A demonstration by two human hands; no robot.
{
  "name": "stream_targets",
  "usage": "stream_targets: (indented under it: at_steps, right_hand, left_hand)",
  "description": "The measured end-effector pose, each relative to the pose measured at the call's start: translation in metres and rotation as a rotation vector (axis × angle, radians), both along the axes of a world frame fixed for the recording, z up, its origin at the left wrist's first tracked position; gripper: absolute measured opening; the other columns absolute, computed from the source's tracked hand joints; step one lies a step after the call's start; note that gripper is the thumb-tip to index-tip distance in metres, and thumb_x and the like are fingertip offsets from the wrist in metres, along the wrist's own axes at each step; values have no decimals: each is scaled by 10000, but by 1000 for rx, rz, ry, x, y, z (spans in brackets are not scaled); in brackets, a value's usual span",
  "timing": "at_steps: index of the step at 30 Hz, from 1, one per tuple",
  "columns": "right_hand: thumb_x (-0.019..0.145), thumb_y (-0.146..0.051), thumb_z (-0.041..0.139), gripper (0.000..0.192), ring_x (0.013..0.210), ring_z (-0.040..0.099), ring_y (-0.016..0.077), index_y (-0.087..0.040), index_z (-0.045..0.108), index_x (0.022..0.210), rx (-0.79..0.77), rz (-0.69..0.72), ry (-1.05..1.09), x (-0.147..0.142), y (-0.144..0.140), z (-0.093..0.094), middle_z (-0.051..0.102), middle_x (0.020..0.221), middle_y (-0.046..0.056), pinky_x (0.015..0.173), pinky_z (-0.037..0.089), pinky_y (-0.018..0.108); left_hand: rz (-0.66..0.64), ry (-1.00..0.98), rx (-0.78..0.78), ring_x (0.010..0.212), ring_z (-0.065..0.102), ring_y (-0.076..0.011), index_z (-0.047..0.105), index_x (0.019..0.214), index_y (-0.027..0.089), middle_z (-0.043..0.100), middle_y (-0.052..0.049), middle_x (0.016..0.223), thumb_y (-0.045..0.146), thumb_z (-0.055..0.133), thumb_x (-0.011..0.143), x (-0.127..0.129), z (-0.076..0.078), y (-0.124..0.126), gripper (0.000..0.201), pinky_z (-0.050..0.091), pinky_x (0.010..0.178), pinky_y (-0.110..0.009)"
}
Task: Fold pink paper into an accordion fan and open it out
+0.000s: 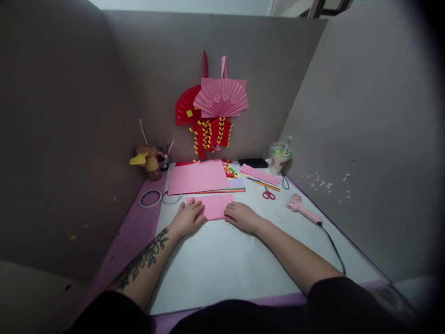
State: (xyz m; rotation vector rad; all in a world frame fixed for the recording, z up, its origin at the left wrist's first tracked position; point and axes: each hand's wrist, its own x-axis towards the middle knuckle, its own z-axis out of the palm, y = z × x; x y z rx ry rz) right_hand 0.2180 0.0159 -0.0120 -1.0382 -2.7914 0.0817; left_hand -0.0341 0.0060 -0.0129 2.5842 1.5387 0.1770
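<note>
A small pink paper sheet (214,205) lies flat on the white work surface (222,264). My left hand (188,217) rests palm down on its left part, fingers pressing the paper. At the sheet's right lower edge my right hand (242,215) lies with its fingers curled onto the paper. Neither hand lifts the sheet. Just behind it sits a stack of coloured paper (200,177) topped by a larger pink sheet.
Red scissors (268,194), a pencil (264,184), pink strips (260,175) and a pink glue gun (303,208) with its cord lie at the right. Tape rolls (150,198) and a pen cup (150,161) stand left. Red and pink paper fans (213,99) hang on the cardboard back wall.
</note>
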Motion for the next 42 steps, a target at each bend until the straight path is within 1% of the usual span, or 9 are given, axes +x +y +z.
stream_targets:
  at_steps: [3,8,15,20,22,27,32,37,42]
  right_hand:
    - [935,-270,378,277,820,529,187,-159,629,901,54,5,-49,0,0,-2,621,868,82,756,377,304]
    - [897,-196,405,218,839,530,187,-164,619,923,78,-29,-61,-2,-1,-6,622,881,81,747,372,291]
    - [920,-220,386,245,846,544,181,-184,623,869,178,-217,252,8,6,-12,632,843,68,778,396,287]
    - [874,-169,456,165,779,560,182,-189,608,815,311,-311,624,17,10,-10,634,775,48,739,431,297]
    - [872,-163,461,152,765,560,180,-194,606,843,355,-308,714,13,5,-7,631,767,43,725,438,302]
    - [867,-168,492,173,758,541,179,-192,610,993,447,-7,535,-14,-19,-6,630,797,55,707,431,311]
    - [884,-194,473,294,763,537,168,-193,529,1172,404,236,350,-29,-26,-14,631,835,41,686,419,298]
    - [878,-232,460,245,772,548,161,-170,544,1100,264,201,320,-27,-24,-19,631,867,66,692,427,285]
    - [891,-301,447,194,805,556,182,-200,611,875,175,206,152,-28,-26,-15,644,857,64,743,429,311]
  left_hand:
    - [-158,-43,39,1180,476,-240,642,1050,270,644,-46,1132,450,443,887,3,10,-7,314,214,1058,-481]
    - [-186,21,123,879,586,-195,674,939,205,674,-75,890,329,370,931,12,13,-10,329,391,848,-342]
    - [-61,34,245,811,595,-189,656,906,204,663,-60,862,271,397,917,-11,15,3,268,400,765,-313]
    - [224,-247,365,820,589,-206,668,899,175,672,-91,899,296,417,895,-29,20,9,278,410,741,-313]
    - [291,-469,263,810,590,-202,670,873,160,677,-93,889,358,422,885,-19,18,5,317,421,739,-307]
    - [262,-1151,-542,703,609,-180,628,898,117,672,-82,802,561,519,781,29,1,-11,472,455,614,-268]
    - [462,-1445,-518,738,620,-186,579,918,120,667,-92,869,485,616,726,35,-7,-11,414,490,670,-294]
    - [452,-972,271,955,595,-245,565,1019,134,649,-134,1002,323,388,879,10,9,-9,294,455,846,-372]
    - [12,-118,324,1056,561,-253,547,1153,178,640,-113,1115,132,409,849,13,14,-14,337,389,915,-400]
